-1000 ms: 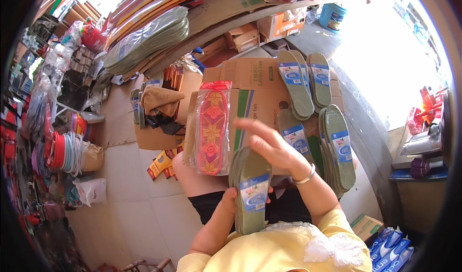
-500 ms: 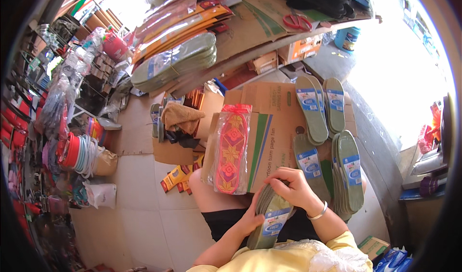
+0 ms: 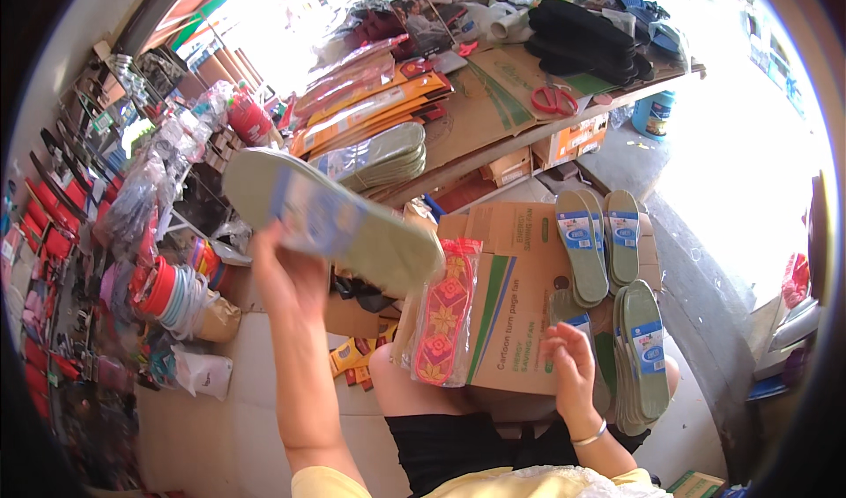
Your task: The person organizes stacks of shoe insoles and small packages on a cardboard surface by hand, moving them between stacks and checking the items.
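Note:
My left hand [image 3: 286, 264] is raised to the left and grips a green insole [image 3: 339, 219] with a blue and white label; the insole is blurred. My right hand [image 3: 571, 367] hovers low over the flattened cardboard [image 3: 520, 313] on my lap, fingers apart, holding nothing, close to stacks of green insoles [image 3: 641, 357]. A clear packet of red patterned insoles [image 3: 441, 317] leans against my left knee. More green labelled insoles [image 3: 592, 242] lie fanned on the cardboard's far side.
A table [image 3: 529, 132] ahead carries red scissors [image 3: 553, 100], black soles [image 3: 589, 40], orange packets [image 3: 370, 110] and stacked green insoles [image 3: 381, 154]. Hanging goods and coloured rolls [image 3: 167, 291] crowd the left. A blue bucket [image 3: 654, 115] stands at the right.
My left hand has lifted a green insole from my lap up and to the left. My right hand let go and dropped toward the stacks at my right knee.

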`<move>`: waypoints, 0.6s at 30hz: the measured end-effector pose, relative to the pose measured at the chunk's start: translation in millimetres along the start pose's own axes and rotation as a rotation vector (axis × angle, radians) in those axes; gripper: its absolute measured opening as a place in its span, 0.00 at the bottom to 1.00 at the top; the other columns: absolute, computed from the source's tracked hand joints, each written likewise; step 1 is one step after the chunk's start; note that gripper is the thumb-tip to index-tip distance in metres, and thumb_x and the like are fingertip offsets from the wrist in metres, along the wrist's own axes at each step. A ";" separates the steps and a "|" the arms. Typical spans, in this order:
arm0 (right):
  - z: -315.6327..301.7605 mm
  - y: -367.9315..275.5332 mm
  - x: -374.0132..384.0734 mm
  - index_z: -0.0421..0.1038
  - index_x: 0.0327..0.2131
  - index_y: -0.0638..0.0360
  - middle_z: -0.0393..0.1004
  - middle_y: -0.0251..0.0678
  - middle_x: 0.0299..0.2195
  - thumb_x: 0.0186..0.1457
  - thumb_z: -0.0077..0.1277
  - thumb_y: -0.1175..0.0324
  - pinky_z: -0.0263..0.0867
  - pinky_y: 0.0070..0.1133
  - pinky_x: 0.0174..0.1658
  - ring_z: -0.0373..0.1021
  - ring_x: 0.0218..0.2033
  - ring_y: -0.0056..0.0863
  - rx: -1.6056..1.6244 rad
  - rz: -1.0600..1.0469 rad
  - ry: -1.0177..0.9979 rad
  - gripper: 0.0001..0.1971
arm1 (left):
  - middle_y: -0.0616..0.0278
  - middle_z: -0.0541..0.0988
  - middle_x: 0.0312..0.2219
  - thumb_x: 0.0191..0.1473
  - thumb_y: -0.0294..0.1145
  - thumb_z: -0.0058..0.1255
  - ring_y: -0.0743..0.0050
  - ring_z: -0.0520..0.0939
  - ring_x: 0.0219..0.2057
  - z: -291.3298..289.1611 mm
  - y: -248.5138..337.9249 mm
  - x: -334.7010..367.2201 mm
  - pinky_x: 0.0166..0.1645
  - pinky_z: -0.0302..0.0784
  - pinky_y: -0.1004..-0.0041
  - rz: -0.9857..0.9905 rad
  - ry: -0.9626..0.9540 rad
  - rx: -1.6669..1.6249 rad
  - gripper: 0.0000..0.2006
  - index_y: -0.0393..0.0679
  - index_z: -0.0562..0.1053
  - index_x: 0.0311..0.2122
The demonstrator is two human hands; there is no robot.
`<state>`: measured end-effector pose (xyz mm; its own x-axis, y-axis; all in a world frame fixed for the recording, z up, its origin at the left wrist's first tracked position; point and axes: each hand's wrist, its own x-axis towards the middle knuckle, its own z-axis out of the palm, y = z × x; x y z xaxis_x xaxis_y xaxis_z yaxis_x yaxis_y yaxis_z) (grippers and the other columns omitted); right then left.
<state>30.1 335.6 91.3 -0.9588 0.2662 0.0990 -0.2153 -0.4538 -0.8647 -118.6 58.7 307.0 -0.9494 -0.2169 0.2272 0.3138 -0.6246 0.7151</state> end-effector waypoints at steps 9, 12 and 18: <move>2.7 7.3 -24.1 0.62 0.50 0.60 0.69 0.36 0.44 0.56 0.45 0.75 0.67 0.21 0.41 0.69 0.39 0.22 0.083 0.158 0.034 0.16 | 0.62 0.64 0.49 0.44 0.44 0.60 0.70 0.67 0.45 -22.5 -31.5 100.8 0.47 0.65 0.66 0.202 0.379 0.718 0.48 0.43 0.41 0.62; -1.7 3.3 -24.1 0.64 0.48 0.61 0.69 0.34 0.42 0.56 0.44 0.77 0.65 0.19 0.42 0.68 0.39 0.21 0.088 0.168 0.041 0.15 | 0.49 0.59 0.57 0.48 0.48 0.57 0.53 0.63 0.57 -39.3 -33.7 110.5 0.58 0.58 0.59 0.515 0.538 1.298 0.44 0.38 0.47 0.61; -10.6 7.8 -32.3 0.67 0.43 0.63 0.71 0.31 0.38 0.56 0.45 0.77 0.64 0.16 0.41 0.67 0.38 0.17 0.053 0.188 0.032 0.10 | 0.53 0.69 0.50 0.47 0.54 0.55 0.53 0.67 0.53 -13.0 -30.3 78.3 0.58 0.56 0.58 1.255 -0.403 1.729 0.34 0.45 0.64 0.55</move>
<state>61.3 332.5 76.1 -0.9769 0.1991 -0.0779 -0.0435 -0.5418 -0.8394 -202.3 50.9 294.6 -0.3372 0.4098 0.8476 0.5034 0.8393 -0.2055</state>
